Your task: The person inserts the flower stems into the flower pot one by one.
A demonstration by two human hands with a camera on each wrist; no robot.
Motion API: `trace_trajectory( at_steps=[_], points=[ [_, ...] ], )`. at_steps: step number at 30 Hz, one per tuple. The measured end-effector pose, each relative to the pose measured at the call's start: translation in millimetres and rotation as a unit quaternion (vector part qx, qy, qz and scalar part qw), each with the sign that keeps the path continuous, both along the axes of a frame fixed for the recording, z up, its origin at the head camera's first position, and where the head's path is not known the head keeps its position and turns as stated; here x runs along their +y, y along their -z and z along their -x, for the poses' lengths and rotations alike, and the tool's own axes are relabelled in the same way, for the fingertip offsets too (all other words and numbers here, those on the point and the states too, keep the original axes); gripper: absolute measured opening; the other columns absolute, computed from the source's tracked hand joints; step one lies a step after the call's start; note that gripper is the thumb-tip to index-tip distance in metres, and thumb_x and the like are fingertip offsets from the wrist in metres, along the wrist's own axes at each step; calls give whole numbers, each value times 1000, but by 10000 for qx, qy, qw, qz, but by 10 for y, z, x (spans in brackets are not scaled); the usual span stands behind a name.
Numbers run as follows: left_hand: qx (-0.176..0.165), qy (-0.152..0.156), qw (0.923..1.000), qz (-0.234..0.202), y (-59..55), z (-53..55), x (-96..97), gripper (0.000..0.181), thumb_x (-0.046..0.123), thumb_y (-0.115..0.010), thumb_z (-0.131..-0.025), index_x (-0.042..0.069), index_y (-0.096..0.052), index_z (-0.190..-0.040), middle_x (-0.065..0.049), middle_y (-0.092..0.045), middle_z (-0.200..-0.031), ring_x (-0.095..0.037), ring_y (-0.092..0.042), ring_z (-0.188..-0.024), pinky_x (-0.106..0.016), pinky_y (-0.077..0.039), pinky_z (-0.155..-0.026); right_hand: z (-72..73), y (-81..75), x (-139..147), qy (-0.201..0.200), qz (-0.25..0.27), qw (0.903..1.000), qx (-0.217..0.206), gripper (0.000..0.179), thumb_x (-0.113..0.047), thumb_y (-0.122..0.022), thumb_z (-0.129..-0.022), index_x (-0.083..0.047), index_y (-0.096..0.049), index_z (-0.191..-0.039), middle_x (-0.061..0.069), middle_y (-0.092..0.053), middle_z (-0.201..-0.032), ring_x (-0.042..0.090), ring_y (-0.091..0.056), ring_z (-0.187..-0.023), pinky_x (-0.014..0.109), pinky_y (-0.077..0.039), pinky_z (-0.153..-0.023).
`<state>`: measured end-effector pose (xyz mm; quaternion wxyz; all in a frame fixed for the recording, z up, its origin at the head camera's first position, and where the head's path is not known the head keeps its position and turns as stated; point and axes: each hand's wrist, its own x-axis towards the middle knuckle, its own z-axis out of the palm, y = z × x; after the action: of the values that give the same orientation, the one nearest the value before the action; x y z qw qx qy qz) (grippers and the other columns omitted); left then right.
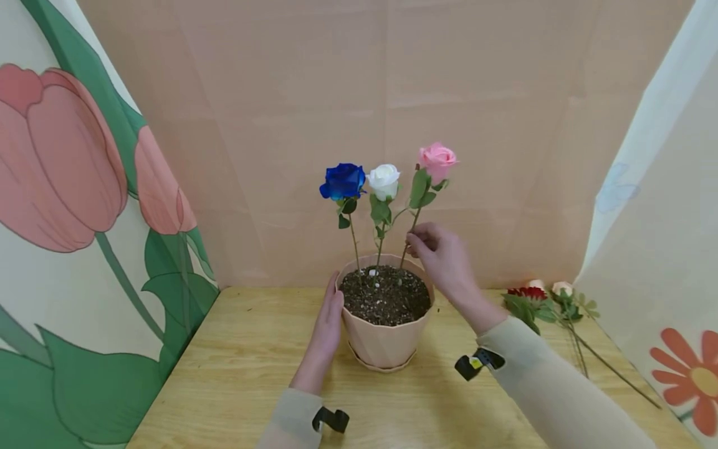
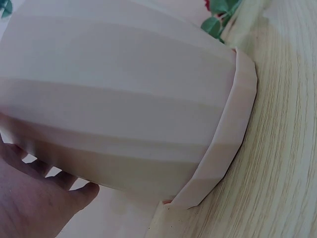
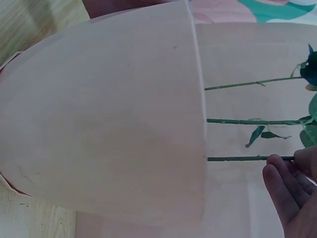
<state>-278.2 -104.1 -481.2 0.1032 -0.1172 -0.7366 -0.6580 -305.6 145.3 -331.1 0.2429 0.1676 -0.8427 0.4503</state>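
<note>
A pink pot [image 1: 387, 343] of dark soil [image 1: 392, 299] holds three upright roses. The blue rose [image 1: 343, 181] is at left, the white rose [image 1: 384, 181] in the middle and the pink rose [image 1: 437, 161] at right, leaning outward. My right hand [image 1: 445, 259] pinches the pink rose's stem above the rim; in the right wrist view, the thumb and fingers of that hand [image 3: 299, 186] meet on the green stem [image 3: 237, 159]. Against the pot's left side rests my left hand [image 1: 328, 318], its fingers extended along the wall. Part of that hand [image 2: 39, 193] shows in the left wrist view.
Under the pot, a matching saucer [image 1: 384, 368] sits on the wooden table [image 1: 252, 362]. At the table's right lie loose flowers, among them a red one [image 1: 527, 293] and a pale one [image 1: 563, 288], with long stems [image 1: 617, 374]. A plain pinkish backdrop [image 1: 291, 125] stands behind.
</note>
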Motion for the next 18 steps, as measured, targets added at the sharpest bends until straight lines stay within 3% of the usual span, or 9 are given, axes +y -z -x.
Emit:
trace_trajectory(
  at_steps=[8,18],
  points=[
    [30,35,10000,-47,-1,12,3,60,39,-27,-123,20,-17,-179,-9,-14,-184,-35,-12,-168,-61,-10,-134,32,66,-26,35,-154,9999,-24,18,-15,-68,-112,0,-77,-119,13,-80,-100,26,-77,-87,44,-65,-74],
    [-115,-6,9999,-26,-31,-19,6,60,43,-28,-123,26,-16,-179,-4,-14,-184,-34,-12,-168,-62,-11,-134,90,124,-71,-20,-278,9996,22,21,-14,-68,-112,2,-77,-123,15,-80,-101,27,-77,-87,43,-65,-73]
  ],
)
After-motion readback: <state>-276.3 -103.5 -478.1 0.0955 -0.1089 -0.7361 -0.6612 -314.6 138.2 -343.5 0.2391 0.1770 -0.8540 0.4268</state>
